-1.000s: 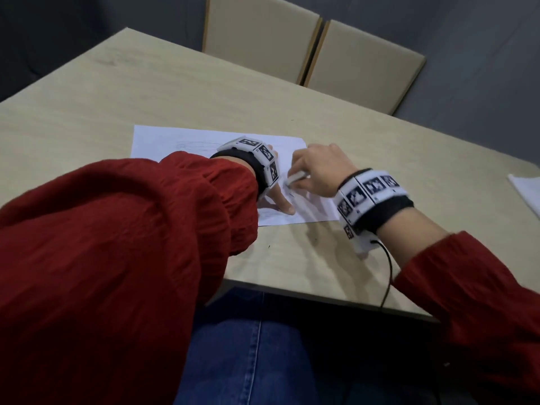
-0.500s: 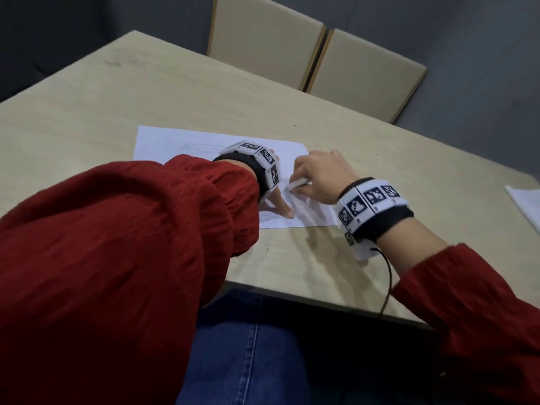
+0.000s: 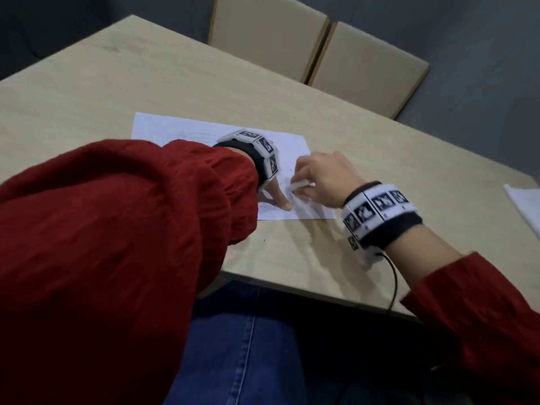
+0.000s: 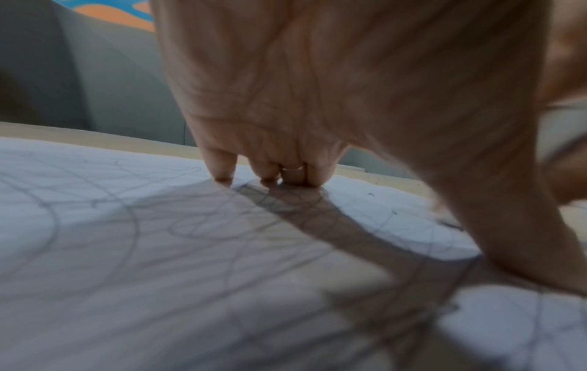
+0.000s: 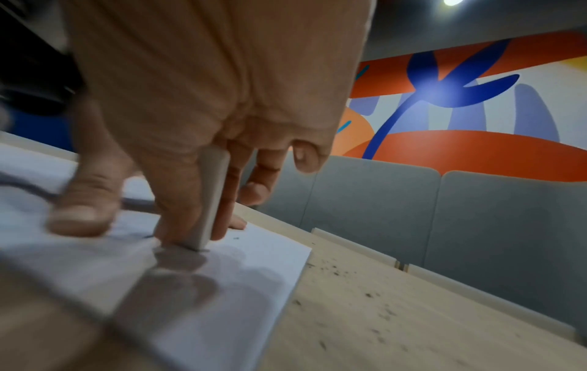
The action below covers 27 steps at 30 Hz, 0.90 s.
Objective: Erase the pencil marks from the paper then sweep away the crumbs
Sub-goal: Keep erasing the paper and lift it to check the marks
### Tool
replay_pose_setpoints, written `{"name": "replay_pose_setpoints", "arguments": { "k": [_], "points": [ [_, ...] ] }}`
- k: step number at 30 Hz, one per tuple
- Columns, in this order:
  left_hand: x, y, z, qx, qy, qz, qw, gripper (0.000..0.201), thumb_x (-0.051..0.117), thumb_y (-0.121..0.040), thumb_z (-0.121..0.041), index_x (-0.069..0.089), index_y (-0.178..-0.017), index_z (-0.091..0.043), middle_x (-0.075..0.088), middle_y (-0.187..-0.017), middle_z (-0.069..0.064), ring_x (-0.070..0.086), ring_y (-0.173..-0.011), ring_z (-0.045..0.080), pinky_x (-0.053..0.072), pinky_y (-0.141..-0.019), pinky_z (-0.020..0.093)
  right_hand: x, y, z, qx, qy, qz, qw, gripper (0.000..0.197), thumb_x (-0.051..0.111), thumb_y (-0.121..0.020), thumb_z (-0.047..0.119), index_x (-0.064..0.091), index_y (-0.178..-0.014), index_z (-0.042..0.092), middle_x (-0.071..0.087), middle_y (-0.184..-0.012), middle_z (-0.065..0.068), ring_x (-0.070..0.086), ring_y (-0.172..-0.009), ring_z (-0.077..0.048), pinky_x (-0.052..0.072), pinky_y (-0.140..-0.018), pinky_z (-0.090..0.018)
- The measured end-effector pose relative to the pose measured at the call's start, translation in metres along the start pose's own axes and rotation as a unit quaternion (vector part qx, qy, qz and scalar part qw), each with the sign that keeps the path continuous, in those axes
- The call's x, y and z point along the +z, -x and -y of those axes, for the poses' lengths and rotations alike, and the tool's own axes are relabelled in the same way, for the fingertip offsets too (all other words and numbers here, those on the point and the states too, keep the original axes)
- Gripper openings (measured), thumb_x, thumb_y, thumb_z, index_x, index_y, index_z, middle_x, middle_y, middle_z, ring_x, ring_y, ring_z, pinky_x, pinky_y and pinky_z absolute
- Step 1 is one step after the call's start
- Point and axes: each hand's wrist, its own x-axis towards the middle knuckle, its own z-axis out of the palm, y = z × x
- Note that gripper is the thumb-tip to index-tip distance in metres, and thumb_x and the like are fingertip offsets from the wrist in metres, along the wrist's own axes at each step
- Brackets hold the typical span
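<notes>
A white paper (image 3: 175,130) with faint pencil lines lies on the wooden table (image 3: 117,83). My left hand (image 3: 277,197) presses it down, fingertips (image 4: 270,173) and thumb straight on the sheet (image 4: 159,251). My right hand (image 3: 321,176) pinches a white eraser (image 3: 298,187) near the paper's right end. The eraser (image 5: 211,200) stands on edge between thumb and fingers, its tip on the paper (image 5: 222,288). Dark eraser crumbs (image 5: 365,293) lie scattered on the table just past the sheet's right edge.
Two beige chairs (image 3: 268,33) (image 3: 368,65) stand behind the table. Another white sheet (image 3: 523,206) lies at the far right edge. A black cable (image 3: 394,282) hangs from my right wrist over the table's near edge.
My right hand has rubbed the eraser a little toward the paper's near edge. The left hand has stayed pressed on the sheet.
</notes>
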Motion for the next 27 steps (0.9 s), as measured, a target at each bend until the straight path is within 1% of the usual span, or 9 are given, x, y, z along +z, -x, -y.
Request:
{"name": "replay_pose_setpoints", "arguments": {
  "k": [2,4,7,10,13,14,18,22,27],
  "points": [
    [0.004,-0.004,0.002,-0.005,0.028,0.017,0.999,0.106,0.072,-0.064,-0.072,0.042,-0.144,-0.01,0.046,-0.134,0.003,0.041,-0.127,0.02,0.031,-0.106,0.033,0.004,0.028,-0.003,-0.024,-0.002,-0.004,1.0,0.019,0.055,-0.084,0.029,0.074,-0.082,0.027,0.063,-0.094,0.007,0.058,-0.087,-0.023,0.023,-0.067,-0.029],
    [0.004,-0.006,0.002,-0.017,0.033,0.039,0.999,0.101,0.071,-0.071,-0.066,0.035,-0.148,-0.011,0.036,-0.152,0.005,0.033,-0.139,0.021,0.026,-0.11,0.033,0.003,0.047,-0.008,-0.038,-0.003,0.021,0.999,0.02,0.054,-0.085,0.035,0.074,-0.083,0.03,0.062,-0.092,0.009,0.058,-0.086,-0.022,0.023,-0.066,-0.029],
    [0.0,-0.004,0.002,-0.037,0.041,0.038,0.998,0.12,0.07,-0.053,-0.081,0.038,-0.147,-0.013,0.038,-0.152,0.007,0.037,-0.138,0.024,0.03,-0.11,0.037,-0.004,0.038,-0.011,-0.027,0.011,0.041,0.999,0.016,0.056,-0.088,0.038,0.071,-0.091,0.036,0.062,-0.1,0.015,0.051,-0.094,-0.016,0.026,-0.072,-0.031],
    [-0.002,-0.003,0.0,-0.017,-0.013,0.0,1.0,0.158,0.056,-0.008,-0.095,0.043,-0.142,-0.013,0.043,-0.147,0.009,0.045,-0.132,0.028,0.039,-0.108,0.044,-0.009,0.0,-0.007,0.018,-0.007,0.0,1.0,0.016,0.058,-0.089,0.038,0.069,-0.101,0.039,0.062,-0.109,0.017,0.049,-0.103,-0.015,0.027,-0.079,-0.032],
    [-0.003,-0.003,0.002,-0.01,-0.022,-0.003,1.0,0.147,0.064,-0.029,-0.092,0.033,-0.148,-0.012,0.033,-0.154,0.01,0.036,-0.139,0.028,0.034,-0.112,0.048,-0.007,-0.022,0.003,0.017,0.028,0.028,0.999,0.018,0.057,-0.09,0.04,0.069,-0.103,0.037,0.061,-0.108,0.013,0.05,-0.106,-0.017,0.028,-0.081,-0.033],
    [-0.004,-0.003,0.002,-0.009,-0.022,-0.004,1.0,0.148,0.064,-0.029,-0.093,0.031,-0.149,-0.012,0.031,-0.155,0.009,0.035,-0.14,0.028,0.034,-0.112,0.049,-0.006,-0.02,0.005,0.019,0.029,0.031,0.999,0.018,0.056,-0.09,0.038,0.07,-0.1,0.035,0.061,-0.105,0.012,0.051,-0.104,-0.018,0.028,-0.079,-0.032],
    [-0.001,-0.009,0.002,-0.011,-0.026,0.0,1.0,0.169,0.051,0.001,-0.095,0.032,-0.148,-0.016,0.034,-0.153,0.005,0.037,-0.138,0.027,0.036,-0.109,0.049,0.0,0.025,0.003,0.01,0.019,0.012,1.0,0.014,0.051,-0.084,0.029,0.063,-0.079,0.023,0.058,-0.09,0.008,0.055,-0.091,-0.021,0.017,-0.068,-0.029],
    [0.001,-0.015,0.004,-0.016,-0.014,0.005,1.0,0.168,0.052,0.001,-0.095,0.032,-0.148,-0.018,0.033,-0.154,0.004,0.036,-0.138,0.027,0.035,-0.11,0.049,-0.006,0.046,-0.006,-0.015,0.041,0.081,0.996,0.015,0.055,-0.087,0.037,0.069,-0.086,0.032,0.056,-0.093,0.014,0.043,-0.088,-0.012,0.017,-0.07,-0.03],
    [0.001,-0.015,0.003,-0.003,-0.04,-0.006,0.999,0.155,0.053,-0.013,-0.096,0.035,-0.144,-0.014,0.041,-0.144,0.005,0.043,-0.129,0.029,0.04,-0.105,0.047,-0.013,-0.007,-0.005,0.04,0.033,0.02,0.998,0.017,0.055,-0.082,0.024,0.07,-0.084,0.031,0.061,-0.097,0.017,0.045,-0.094,-0.016,0.021,-0.073,-0.032]
  ]
}}
